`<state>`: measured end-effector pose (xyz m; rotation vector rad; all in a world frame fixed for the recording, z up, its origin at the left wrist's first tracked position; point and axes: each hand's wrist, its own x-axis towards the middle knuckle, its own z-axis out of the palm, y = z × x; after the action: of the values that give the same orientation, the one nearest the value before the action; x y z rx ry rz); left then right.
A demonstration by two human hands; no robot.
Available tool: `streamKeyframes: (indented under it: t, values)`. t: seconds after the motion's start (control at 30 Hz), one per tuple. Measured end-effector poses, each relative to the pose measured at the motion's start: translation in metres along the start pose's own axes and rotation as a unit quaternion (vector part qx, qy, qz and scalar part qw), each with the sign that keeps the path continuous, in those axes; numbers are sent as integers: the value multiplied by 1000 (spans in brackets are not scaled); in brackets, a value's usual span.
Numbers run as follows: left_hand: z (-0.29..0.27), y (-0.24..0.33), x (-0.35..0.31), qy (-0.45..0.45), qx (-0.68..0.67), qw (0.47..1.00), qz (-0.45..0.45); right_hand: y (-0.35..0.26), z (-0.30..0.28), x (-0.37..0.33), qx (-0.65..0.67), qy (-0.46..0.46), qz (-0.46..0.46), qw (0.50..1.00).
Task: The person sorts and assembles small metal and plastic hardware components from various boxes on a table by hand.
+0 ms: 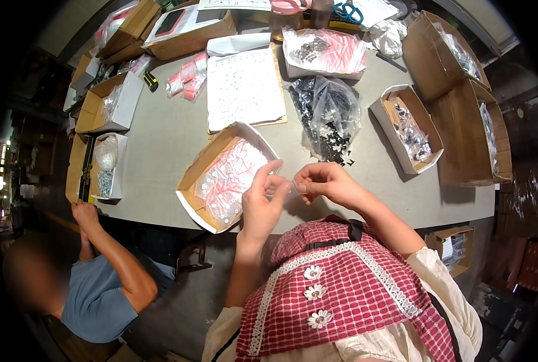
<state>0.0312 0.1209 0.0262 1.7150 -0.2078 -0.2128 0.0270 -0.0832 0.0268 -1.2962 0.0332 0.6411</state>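
The person wears an apron (356, 295) of red cloth with white checks. White lace bands (389, 282) trim its front, and three white flowers (315, 292) stand in a row between them. A black strap (356, 229) shows at the waist. The shirt sleeves (447, 292) are cream and loose; the left hand (262, 202) and right hand (329, 183) are bare.

We're getting bright light across the worktable (157, 151), its front edge bowed by fisheye, the floor (187, 308) below dim.
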Motion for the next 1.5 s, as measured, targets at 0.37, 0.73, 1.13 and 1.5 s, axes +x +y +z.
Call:
streamKeyframes:
  t: [0.37, 0.73, 1.13, 1.5]
  values:
    - [5, 5, -3, 80, 192, 976, 63, -11, 6, -14, -133, 49, 24, 990]
    - [9, 10, -11, -143, -128, 973, -125, -16, 13, -27, -38, -12, 38, 998]
    - [40, -2, -14, 46, 289, 924, 247, 6, 9, -26, -367, 221, -126, 895]
    - [34, -28, -14, -24, 270, 942, 199, 9, -24, -28, -233, 230, -31, 944]
